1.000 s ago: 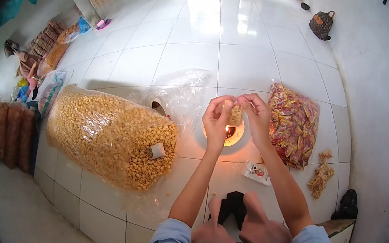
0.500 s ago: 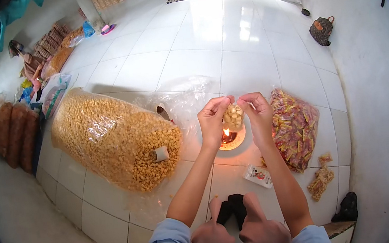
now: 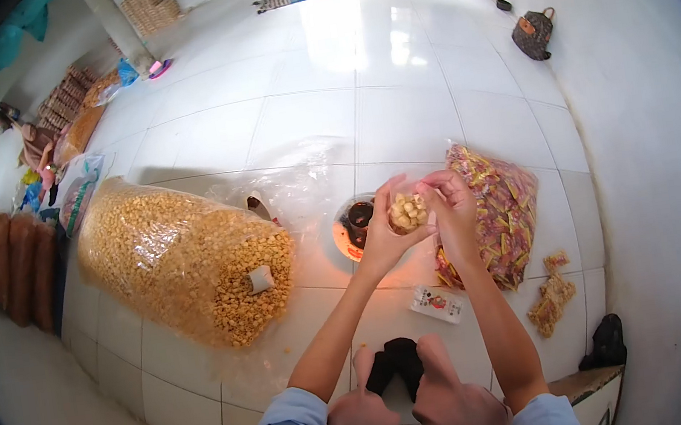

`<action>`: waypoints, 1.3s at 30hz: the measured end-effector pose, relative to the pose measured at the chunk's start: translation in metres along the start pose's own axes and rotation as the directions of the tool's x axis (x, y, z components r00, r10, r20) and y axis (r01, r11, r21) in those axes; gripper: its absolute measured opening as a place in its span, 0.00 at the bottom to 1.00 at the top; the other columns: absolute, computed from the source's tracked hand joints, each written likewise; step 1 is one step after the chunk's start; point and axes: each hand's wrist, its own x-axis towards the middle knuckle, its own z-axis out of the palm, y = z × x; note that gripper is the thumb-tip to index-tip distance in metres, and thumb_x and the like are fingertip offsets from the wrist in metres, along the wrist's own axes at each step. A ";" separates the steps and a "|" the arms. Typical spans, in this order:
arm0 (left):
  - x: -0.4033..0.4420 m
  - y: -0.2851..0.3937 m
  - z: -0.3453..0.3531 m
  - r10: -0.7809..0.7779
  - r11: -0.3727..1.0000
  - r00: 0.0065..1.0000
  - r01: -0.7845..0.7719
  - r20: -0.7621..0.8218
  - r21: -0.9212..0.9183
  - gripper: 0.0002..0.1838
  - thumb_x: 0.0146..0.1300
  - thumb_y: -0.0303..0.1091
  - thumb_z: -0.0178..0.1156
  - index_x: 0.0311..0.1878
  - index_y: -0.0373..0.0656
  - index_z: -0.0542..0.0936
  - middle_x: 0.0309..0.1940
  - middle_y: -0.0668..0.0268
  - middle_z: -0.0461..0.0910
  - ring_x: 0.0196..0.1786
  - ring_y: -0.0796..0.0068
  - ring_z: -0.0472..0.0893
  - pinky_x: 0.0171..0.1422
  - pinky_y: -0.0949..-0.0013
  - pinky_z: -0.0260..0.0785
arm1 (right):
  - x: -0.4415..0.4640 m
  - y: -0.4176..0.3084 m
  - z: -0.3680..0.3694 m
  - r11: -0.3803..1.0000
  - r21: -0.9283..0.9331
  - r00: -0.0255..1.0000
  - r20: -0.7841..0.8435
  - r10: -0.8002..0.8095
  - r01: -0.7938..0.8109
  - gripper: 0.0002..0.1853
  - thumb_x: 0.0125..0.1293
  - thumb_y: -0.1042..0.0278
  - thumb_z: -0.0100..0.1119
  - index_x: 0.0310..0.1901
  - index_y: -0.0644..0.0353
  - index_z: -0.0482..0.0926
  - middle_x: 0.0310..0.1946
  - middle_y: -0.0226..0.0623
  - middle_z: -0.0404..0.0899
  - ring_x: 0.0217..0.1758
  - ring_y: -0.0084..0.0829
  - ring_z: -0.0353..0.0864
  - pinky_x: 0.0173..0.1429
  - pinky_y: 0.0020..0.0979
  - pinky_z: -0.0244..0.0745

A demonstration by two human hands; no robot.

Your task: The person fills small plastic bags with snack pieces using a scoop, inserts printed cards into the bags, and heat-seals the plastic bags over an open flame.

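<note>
Between my hands is a small clear plastic bag of round yellow snack pieces (image 3: 408, 213). My left hand (image 3: 384, 239) is wrapped round the bag's left side and underside. The fingers of my right hand (image 3: 453, 208) are closed at the bag's upper right edge. Just left of the bag, a plate with a dark burner on it (image 3: 347, 250) glows orange; my left hand partly covers it. A large clear sack of yellow puffed snacks (image 3: 164, 244) lies to the left, a white scoop-like cup (image 3: 261, 279) in its open mouth. Right of my hands rests a big bag of red and yellow sachets (image 3: 502, 208).
A white printed packet (image 3: 436, 305) lies below my hands. Small filled bags (image 3: 553, 309) are at the right by the wall. Tall brown sacks (image 3: 19, 263) stand at far left. Another person (image 3: 35, 145) sits at the back left. A backpack (image 3: 535, 35) is by the right wall.
The small bag has moved off the flame, to the right of the plate. My left hand has gone from pinching its top to cupping it. The view has shifted slightly.
</note>
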 end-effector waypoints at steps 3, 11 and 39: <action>-0.016 -0.031 0.006 -0.113 0.954 0.988 0.079 0.105 0.289 0.29 0.48 0.25 0.66 0.53 0.41 0.64 0.41 0.64 0.74 0.45 0.79 0.75 0.49 0.75 0.69 | -0.016 -0.002 -0.021 0.998 -0.050 0.999 -0.034 0.036 -0.037 0.06 0.57 0.80 0.55 0.36 0.66 0.70 0.34 0.34 0.74 0.41 0.20 0.73 0.46 0.21 0.68; -0.094 -0.146 0.010 -0.356 0.892 0.934 0.334 0.020 0.306 0.19 0.52 0.25 0.63 0.45 0.39 0.66 0.34 0.67 0.75 0.38 0.82 0.75 0.38 0.78 0.71 | -0.055 0.097 -0.188 0.696 -0.645 0.936 -0.331 0.117 -0.316 0.09 0.65 0.64 0.48 0.38 0.61 0.72 0.31 0.33 0.74 0.36 0.23 0.72 0.38 0.25 0.68; -0.081 -0.110 0.013 -0.321 0.908 0.930 0.247 0.181 0.338 0.25 0.49 0.26 0.66 0.48 0.42 0.63 0.35 0.67 0.74 0.41 0.81 0.75 0.44 0.76 0.70 | -0.004 -0.058 -0.097 0.675 -0.687 0.946 0.322 -0.048 0.268 0.03 0.55 0.77 0.56 0.33 0.62 0.75 0.30 0.34 0.77 0.33 0.26 0.78 0.36 0.24 0.74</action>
